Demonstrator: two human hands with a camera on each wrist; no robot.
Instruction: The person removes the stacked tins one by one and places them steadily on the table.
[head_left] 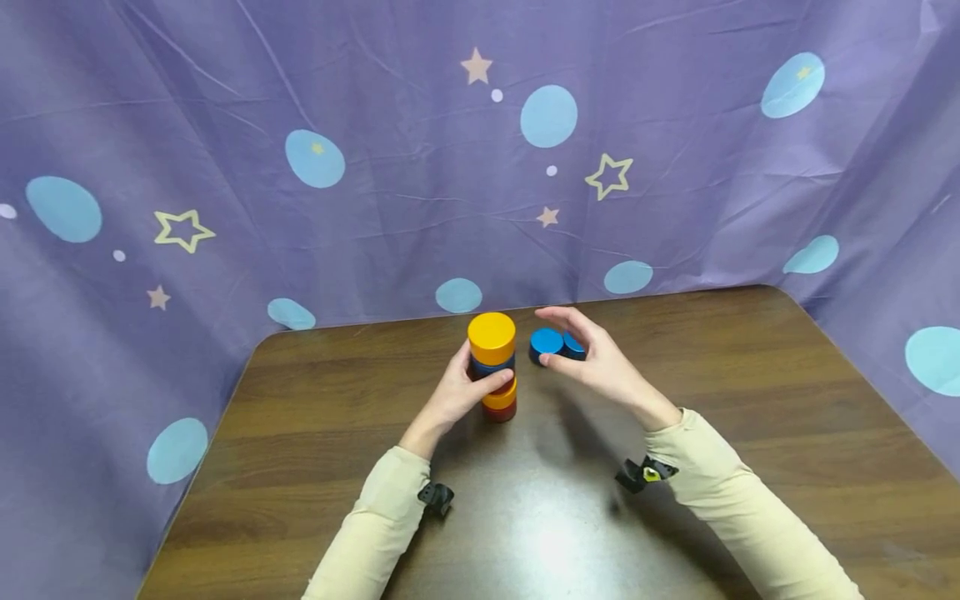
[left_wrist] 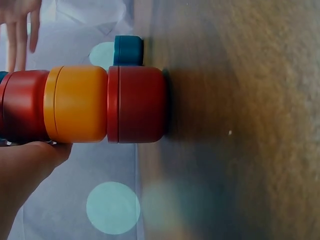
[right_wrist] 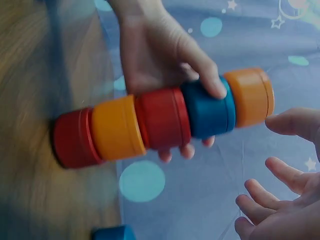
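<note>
A tower of round lidded jars stands upright on the table, red and orange at the bottom, then a red jar, a blue jar and an orange jar on top. My left hand grips the tower from the left at the upper part, its thumb across the blue jar and its fingers behind. To the right, my right hand hovers with fingers spread and holds nothing. In the right wrist view its thumb lies beside the top orange jar.
Two blue jars, a nearer one and one partly hidden by my right hand, sit side by side right of the tower. A purple curtain hangs behind the far edge of the brown wooden table.
</note>
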